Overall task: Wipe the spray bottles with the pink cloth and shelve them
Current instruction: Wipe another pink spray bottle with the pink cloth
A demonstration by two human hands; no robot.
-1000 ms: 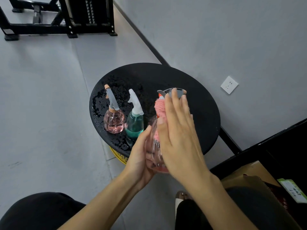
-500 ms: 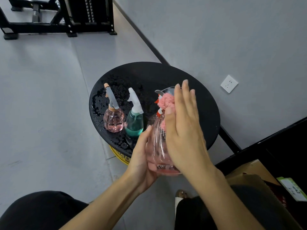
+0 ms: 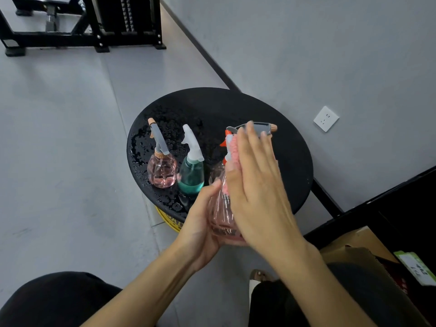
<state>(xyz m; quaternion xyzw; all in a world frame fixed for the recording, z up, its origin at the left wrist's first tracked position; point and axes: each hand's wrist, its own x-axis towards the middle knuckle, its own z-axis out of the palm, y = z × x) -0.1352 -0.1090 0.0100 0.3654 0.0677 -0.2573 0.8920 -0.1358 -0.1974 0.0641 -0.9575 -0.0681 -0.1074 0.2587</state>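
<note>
Head view: left hand (image 3: 200, 228) grips a pink bottle (image 3: 220, 215) over the near edge of the desk (image 3: 236, 107). Right hand (image 3: 257, 185), fingers straight, presses the cloth (image 3: 232, 149) against its side. A small bottle (image 3: 162, 171) and a teal bottle (image 3: 191, 177) stand on the desk.

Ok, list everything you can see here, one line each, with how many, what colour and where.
round table: one, black, wet with droplets, beside the wall
small spray bottle: one, clear pink, upright on the table's left
teal spray bottle: one, teal, upright beside the small one
held spray bottle: one, clear pink, between the hands
pink cloth: one, pink, against the held bottle
wall socket: one, white, right of the table
metal frame: one, black, top left
yellow object: one, under the table
cardboard box: one, brown, lower right
left hand: grips the held bottle
right hand: flat, presses the cloth
</note>
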